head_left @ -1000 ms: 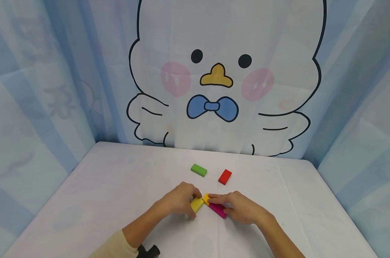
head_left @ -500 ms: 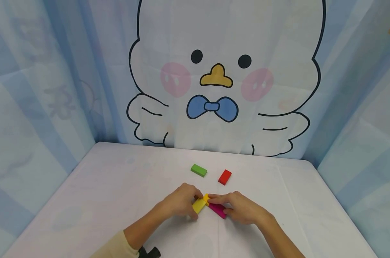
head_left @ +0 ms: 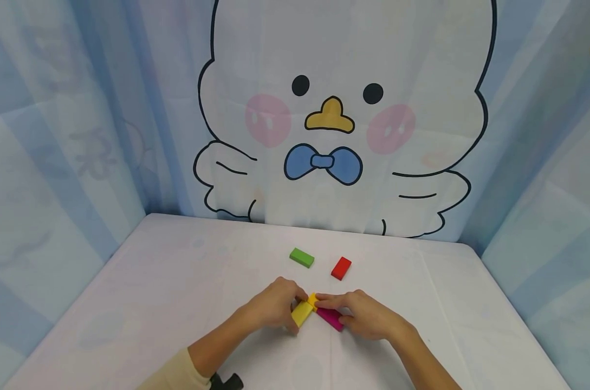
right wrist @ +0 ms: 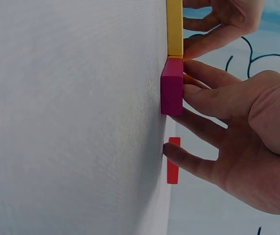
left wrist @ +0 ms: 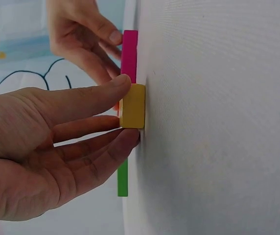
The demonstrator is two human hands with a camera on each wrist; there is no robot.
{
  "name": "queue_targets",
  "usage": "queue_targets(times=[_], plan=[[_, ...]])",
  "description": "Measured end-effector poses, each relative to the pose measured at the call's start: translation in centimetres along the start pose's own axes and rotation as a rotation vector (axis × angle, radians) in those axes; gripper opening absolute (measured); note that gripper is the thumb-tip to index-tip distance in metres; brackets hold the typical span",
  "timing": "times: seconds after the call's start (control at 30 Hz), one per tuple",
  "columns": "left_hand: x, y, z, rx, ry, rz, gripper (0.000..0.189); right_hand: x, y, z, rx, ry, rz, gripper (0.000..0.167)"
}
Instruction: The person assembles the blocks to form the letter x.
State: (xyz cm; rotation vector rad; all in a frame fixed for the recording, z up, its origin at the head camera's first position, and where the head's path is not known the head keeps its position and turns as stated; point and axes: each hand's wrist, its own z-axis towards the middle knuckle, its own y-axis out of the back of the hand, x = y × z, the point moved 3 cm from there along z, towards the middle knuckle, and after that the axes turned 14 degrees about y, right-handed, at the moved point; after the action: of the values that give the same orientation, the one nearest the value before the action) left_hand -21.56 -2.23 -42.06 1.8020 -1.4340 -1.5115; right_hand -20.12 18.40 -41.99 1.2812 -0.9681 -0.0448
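On the white table, my left hand (head_left: 274, 304) holds a yellow block (head_left: 302, 313) between thumb and fingers, gripping its sides in the left wrist view too. The yellow block's far end meets a small orange-yellow block (head_left: 312, 299), partly covered by fingers. A magenta block (head_left: 330, 318) slants away from that same spot towards the right. My right hand (head_left: 368, 315) has its thumb and a finger on the magenta block, while its forefinger reaches onto the orange-yellow one. Seen from the right wrist, the thumb lies along the magenta block's (right wrist: 172, 90) upper side.
Farther back on the table (head_left: 202, 271) lie a green block (head_left: 302, 258) and a red block (head_left: 341, 268), apart from each other. A curtain with a cartoon bird (head_left: 334, 200) hangs behind. Something black (head_left: 228, 382) sits beside the left sleeve (head_left: 177, 374).
My left hand has shifted the yellow block slightly to the right, bringing its end up against the orange-yellow block. The right hand and the magenta block have stayed in place.
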Motion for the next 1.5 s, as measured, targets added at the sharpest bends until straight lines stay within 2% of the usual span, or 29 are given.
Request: queue_targets(times=[0.53,1.17,1.5], plan=[[-0.07,0.02,-0.42,0.015,-0.02,-0.045,0.06,-0.16,-0.11,0.05,0.004,0.004,0.009,0.056],[-0.32,-0.31,-0.48,0.002,-0.007,-0.012,0.058,-0.15,-0.21,0.01,-0.001,0.015,-0.006,0.057],[-0.41,-0.22,-0.46,0.002,-0.007,-0.028,0.058,-0.15,-0.07,0.0,-0.002,0.005,-0.006,0.057]])
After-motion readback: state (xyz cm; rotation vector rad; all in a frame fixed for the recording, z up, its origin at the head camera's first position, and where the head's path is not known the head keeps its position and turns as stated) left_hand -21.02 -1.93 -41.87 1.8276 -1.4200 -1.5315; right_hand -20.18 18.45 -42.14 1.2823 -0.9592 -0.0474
